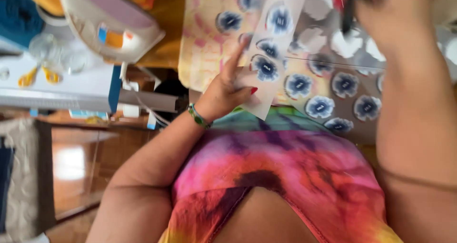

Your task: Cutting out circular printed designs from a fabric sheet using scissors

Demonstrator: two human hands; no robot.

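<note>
Left grip: left hand, fingers with red-painted nails, closed on the lower end of a long white paper strip printed with round blue flower-shaped stickers; the thumb lies on the strip's face and the index finger stretches up along its left edge.
Right grip: right hand, blurred at the top edge of the view, wrapped around a thin dark pen-like tool; how tightly it is closed cannot be told.
Strip position: tilted, its top leaning to the right, held above the work surface and crossing over the sheets beneath it.
Under the strip: a pale yellow and pink mottled sheet on the left, carrying a few of the same blue stickers.
Beside it: a grey backing sheet with rows of blue flower stickers and white empty shapes, lying to the right, below the right hand.
Left wrist: a green beaded bracelet.
Clothing: a tie-dye top in pink, purple, red and yellow, filling the lower middle of the view.
Far left: a white cutting machine with a pale lilac lid resting on an orange surface.
Below the machine: yellow-handled scissors on a white shelf with a blue edge.
Floor: polished brown wood, seen at lower left.
</note>
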